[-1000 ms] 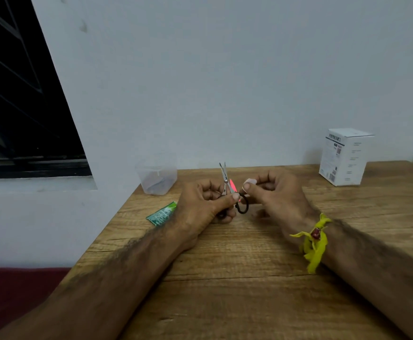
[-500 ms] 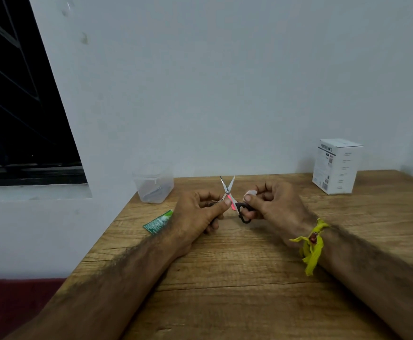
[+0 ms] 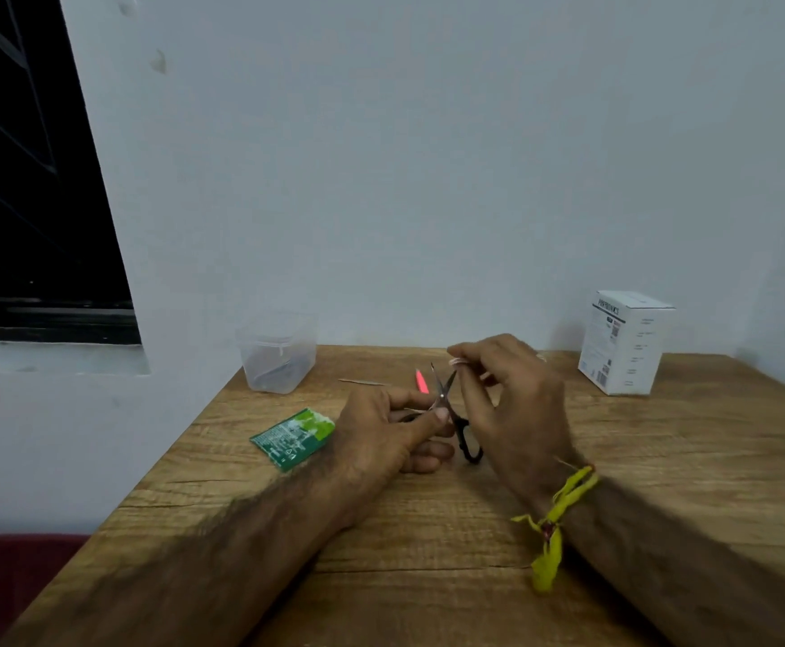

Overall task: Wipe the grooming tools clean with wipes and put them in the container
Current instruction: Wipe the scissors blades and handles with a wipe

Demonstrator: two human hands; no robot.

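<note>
At far left of centre, the clear plastic container (image 3: pixel 277 354) stands at the back edge of the wooden surface (image 3: pixel 381 576), thin-walled and translucent, with dark items faintly visible inside. Below it the green wipe sachet (image 3: pixel 293 438) lies flat, glossy and crinkled, just beside the left wrist.

At frame centre, the left hand (image 3: pixel 386 436) grips the small scissors (image 3: pixel 446 413) near the pivot, fingers curled round one black handle loop. Since half a second ago the steel blades remain spread in a narrow V, but the right hand (image 3: pixel 512 403) has lifted off the handles and now pinches a small pale wipe (image 3: pixel 459 362) at the right blade's tip. A pink-tipped tool (image 3: pixel 421 381) and a thin metal tool (image 3: pixel 362 382), formerly hidden behind the hands, lie on the surface behind them.

Judgement: wiping of the blades is under way; the scissors are not yet in the container.

At right, a white cardboard box (image 3: pixel 626 343) stands upright.
</note>
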